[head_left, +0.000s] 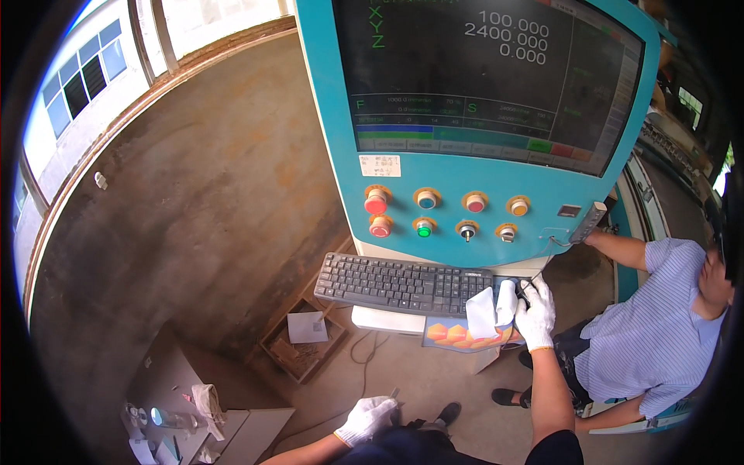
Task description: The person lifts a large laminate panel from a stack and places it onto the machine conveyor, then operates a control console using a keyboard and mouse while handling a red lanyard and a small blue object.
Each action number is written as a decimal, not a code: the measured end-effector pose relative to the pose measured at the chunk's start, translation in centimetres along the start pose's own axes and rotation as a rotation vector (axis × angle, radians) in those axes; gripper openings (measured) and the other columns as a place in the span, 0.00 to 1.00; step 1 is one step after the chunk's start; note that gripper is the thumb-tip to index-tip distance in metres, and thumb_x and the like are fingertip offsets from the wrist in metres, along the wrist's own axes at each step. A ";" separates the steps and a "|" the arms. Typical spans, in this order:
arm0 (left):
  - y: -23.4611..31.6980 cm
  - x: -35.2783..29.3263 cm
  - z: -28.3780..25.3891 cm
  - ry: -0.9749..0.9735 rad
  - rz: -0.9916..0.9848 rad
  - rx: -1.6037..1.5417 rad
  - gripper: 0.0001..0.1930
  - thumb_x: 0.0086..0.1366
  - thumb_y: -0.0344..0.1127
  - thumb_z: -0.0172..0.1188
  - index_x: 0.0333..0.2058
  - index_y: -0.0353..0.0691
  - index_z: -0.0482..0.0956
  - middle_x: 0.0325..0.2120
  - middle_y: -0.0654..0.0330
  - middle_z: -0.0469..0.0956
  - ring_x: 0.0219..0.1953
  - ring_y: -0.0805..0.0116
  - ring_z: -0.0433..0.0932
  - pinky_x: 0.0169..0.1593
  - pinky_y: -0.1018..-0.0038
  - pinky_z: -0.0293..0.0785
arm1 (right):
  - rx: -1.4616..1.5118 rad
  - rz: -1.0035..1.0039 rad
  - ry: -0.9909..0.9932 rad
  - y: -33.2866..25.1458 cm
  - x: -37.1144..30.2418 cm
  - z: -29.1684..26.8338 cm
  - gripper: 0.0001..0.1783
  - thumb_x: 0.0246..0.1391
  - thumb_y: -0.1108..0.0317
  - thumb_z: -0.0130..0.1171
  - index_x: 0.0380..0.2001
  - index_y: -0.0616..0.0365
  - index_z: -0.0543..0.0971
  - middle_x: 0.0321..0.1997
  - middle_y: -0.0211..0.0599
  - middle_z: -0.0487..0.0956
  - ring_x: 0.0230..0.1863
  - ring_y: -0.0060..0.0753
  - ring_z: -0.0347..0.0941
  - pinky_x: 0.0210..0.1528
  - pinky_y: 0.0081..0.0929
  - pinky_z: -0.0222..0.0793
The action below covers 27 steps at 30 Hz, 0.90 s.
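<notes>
My right hand, in a white knit glove, rests over a dark computer mouse, mostly hidden under the fingers, at the right end of a black keyboard. Beside it, white paper and a white roll-like piece lie on an orange-patterned mouse pad. Low in front of my body, my left hand, also gloved, is closed; a slim greyish end sticks out by its fingers, too small to name. Above the keyboard stands a teal control cabinet with a lit screen.
Red, green and yellow buttons line the cabinet. A person in a striped shirt stands close on the right, one arm reaching to the cabinet's side. Below left are a wooden tray on the floor and a table with a bottle and cloth.
</notes>
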State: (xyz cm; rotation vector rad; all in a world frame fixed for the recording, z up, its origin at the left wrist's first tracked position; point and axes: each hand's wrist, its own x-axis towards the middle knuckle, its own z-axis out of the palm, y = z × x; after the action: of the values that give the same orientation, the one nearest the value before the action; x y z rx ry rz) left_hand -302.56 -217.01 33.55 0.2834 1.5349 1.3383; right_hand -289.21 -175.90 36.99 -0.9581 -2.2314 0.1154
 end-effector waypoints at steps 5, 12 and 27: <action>0.6 0.0 0.2 -0.035 -0.003 0.051 0.17 0.72 0.45 0.55 0.33 0.35 0.82 0.19 0.64 0.77 0.20 0.77 0.72 0.25 0.79 0.67 | -0.017 0.009 -0.005 0.2 -0.1 -0.2 0.22 0.42 0.72 0.63 0.45 0.49 0.84 0.58 0.45 0.76 0.60 0.51 0.71 0.62 0.43 0.68; 1.7 0.0 0.1 -0.031 -0.044 0.041 0.16 0.72 0.42 0.55 0.34 0.34 0.82 0.21 0.65 0.77 0.22 0.78 0.72 0.27 0.79 0.69 | -0.012 0.039 -0.001 0.1 0.1 -0.6 0.21 0.42 0.71 0.64 0.45 0.47 0.84 0.58 0.44 0.76 0.59 0.50 0.71 0.61 0.42 0.68; 2.7 0.1 0.6 -0.019 0.009 0.074 0.14 0.70 0.40 0.54 0.36 0.34 0.82 0.21 0.65 0.77 0.24 0.76 0.73 0.31 0.76 0.71 | -0.018 0.095 -0.053 0.0 0.0 -0.6 0.20 0.46 0.67 0.61 0.46 0.46 0.83 0.61 0.38 0.72 0.61 0.48 0.68 0.62 0.44 0.67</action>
State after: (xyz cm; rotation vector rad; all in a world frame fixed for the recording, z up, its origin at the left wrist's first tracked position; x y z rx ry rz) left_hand -303.24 -215.59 35.80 0.3491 1.5707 1.2839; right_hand -288.78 -176.02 37.45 -1.0829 -2.2388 0.1659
